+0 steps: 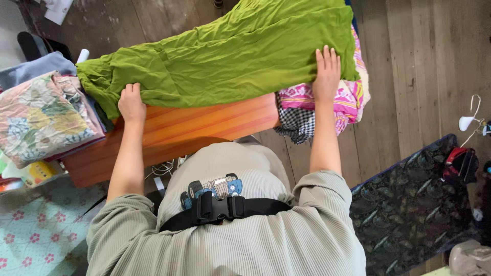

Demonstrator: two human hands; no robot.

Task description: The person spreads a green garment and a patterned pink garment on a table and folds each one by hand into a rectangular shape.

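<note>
Both hands — left [131, 102], right [326, 74] — press green cloth [230, 51] flat on orange table [204, 125], plank floor [424, 61].

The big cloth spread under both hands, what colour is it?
Plain olive-green cloth, no pattern, seen clearly in the head view.

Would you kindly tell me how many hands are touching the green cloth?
2: the left hand is curled on the green cloth near its bunched end, the right hand lies flat near its other end.
</note>
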